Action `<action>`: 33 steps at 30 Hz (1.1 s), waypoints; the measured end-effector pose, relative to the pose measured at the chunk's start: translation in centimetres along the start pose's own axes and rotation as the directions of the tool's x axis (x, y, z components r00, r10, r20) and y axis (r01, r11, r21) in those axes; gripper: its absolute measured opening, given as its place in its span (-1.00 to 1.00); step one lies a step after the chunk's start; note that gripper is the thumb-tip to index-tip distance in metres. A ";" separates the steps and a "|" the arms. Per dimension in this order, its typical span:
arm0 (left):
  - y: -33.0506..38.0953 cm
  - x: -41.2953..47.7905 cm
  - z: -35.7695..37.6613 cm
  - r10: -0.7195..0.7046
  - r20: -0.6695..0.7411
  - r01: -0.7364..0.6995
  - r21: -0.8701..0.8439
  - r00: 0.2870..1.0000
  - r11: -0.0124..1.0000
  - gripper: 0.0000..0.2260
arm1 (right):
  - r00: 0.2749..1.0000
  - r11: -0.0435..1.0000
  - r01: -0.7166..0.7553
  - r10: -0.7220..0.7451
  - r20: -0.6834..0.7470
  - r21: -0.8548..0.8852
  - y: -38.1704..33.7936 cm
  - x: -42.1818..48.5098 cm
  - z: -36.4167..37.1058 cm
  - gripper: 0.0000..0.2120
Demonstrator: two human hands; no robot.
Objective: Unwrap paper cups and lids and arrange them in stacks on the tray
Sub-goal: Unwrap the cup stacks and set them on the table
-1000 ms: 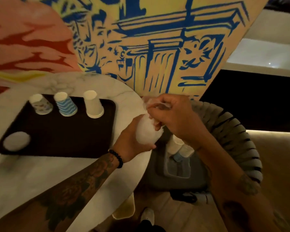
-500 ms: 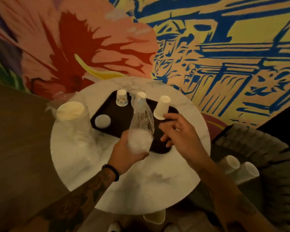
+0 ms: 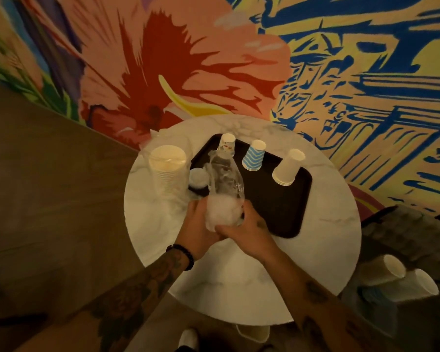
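Head view looks down on a round marble table (image 3: 239,288) with a dark tray (image 3: 285,212) on its far half. Both hands meet at the tray's near-left corner around a clear plastic packet (image 3: 224,199). The left hand (image 3: 197,226) has its fingers curled round the lower end from the left, and the right hand (image 3: 243,231) wraps the same end from the right and below, so the two hands touch. The white contents sit bunched at the bottom between the palms and are too blurred to say whether they are lids or cups. Above them the sleeve stands up slack and see-through.

Three upside-down stacks are on the tray: patterned cups (image 3: 228,142), blue-striped cups (image 3: 253,156) and white cups (image 3: 287,167). A low pile of lids (image 3: 198,176) sits at the left edge. A tall wrapped stack (image 3: 167,168) stands on the table just beside the tray, and loose cups (image 3: 391,270) lie on the chair (image 3: 404,237) to the right.

The packet likely weighs almost nothing, and the film is thin, slick and crinkly. The contents are light enough to crush or spill if squeezed hard. A gentle cupping hold under the full end seems the safe grip, with the other hand free to pinch the loose film higher up and peel it away.
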State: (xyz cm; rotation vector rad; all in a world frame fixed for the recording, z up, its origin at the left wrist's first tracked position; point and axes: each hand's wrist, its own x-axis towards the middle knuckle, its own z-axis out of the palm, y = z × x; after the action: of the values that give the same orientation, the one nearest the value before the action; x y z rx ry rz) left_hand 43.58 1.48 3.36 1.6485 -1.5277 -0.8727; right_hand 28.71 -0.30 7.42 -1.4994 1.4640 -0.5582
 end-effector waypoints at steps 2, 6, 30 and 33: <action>-0.1 0.5 -0.5 -0.024 0.001 0.025 -0.008 1.000 1.000 -0.30 | 1.000 1.000 -0.002 0.002 -0.010 -0.003 0.0 1.0 0.4 -0.26; -0.1 1.4 -1.1 -0.047 -0.009 0.047 -0.027 0.999 0.999 -0.33 | 1.000 1.000 -0.019 0.019 -0.024 0.017 -0.3 2.2 1.2 -0.24; -2.5 -2.6 -1.3 -0.382 0.117 0.370 0.112 0.917 0.922 -0.68 | 0.993 0.990 -0.101 0.107 0.055 -0.102 4.2 -0.3 1.6 -0.23; -2.0 -3.4 -0.2 -0.329 0.259 0.298 0.154 0.908 0.942 -0.73 | 0.990 0.984 -0.121 0.128 0.051 -0.128 5.6 -1.9 1.0 -0.29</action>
State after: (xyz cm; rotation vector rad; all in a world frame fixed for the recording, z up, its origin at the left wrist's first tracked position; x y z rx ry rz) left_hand 44.53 4.99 1.77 1.9548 -1.5414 -1.2606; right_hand 26.33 2.63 2.76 -1.4947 1.5584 -0.3500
